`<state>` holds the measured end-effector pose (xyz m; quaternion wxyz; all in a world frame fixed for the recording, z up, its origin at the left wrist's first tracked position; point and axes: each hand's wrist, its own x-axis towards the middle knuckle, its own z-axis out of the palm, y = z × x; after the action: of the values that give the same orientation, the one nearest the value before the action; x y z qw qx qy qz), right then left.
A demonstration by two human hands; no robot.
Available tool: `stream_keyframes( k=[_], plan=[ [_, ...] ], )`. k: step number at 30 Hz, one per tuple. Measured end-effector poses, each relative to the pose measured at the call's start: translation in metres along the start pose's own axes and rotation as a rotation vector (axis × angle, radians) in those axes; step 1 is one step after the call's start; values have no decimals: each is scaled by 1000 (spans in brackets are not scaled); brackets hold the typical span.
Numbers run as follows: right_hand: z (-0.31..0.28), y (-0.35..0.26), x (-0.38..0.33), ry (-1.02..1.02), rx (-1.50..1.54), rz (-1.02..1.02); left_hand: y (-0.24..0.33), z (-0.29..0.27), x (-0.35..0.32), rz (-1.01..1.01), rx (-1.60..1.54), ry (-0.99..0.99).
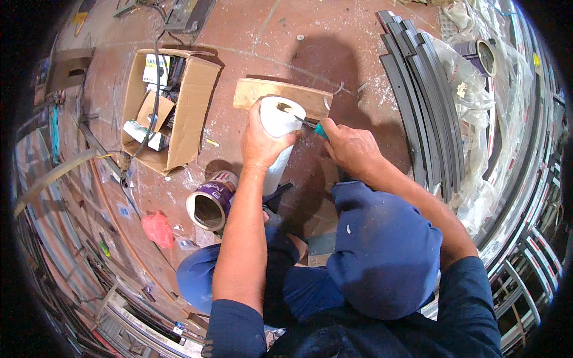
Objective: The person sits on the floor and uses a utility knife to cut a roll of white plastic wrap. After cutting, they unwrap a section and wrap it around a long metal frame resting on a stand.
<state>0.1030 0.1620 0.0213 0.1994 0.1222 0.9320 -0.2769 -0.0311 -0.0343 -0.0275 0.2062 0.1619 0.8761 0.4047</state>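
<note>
Left hand steadies a white cylinder while the right brings a tool to its open end

The person crouches over a tiled floor (256, 56), and the white cylinder (274, 125) is between the knees and a wooden board (250, 94), tilted, with its open end facing up. The fingers of the left hand (260, 142) are wrapped around the cylinder near that end. To the cylinder's right, the fingers of the right hand (352, 146) are closed on a teal-handled tool (321, 129), whose thin dark shaft points at the opening's rim; whether its tip actually touches the rim is hard to tell at this size.

The board lies just beyond the cylinder. Left of the cylinder stands an open cardboard box (196, 113) with packages inside. Nearer the person and to the cylinder's left is a purple can (225, 194), with a pink plastic piece (158, 228) farther left. Well to the cylinder's right lie dark grey strips (412, 89), and past them clear plastic sheeting (474, 113).
</note>
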Motion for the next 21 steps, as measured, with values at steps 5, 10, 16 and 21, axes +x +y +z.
stream_keyframes(
  k=[5,10,16,21],
  plan=[
    [0,3,0,15,3,-35,3,1,0,-37,16,-9],
    [-4,2,8,-14,-18,-50,4,0,0,-30,-33,-16],
    [-8,-3,16,-25,-38,-34,10,-1,1,-48,-30,-30],
    [-4,-2,-2,5,-36,-57,-2,-4,2,-7,-3,-28]
  ],
)
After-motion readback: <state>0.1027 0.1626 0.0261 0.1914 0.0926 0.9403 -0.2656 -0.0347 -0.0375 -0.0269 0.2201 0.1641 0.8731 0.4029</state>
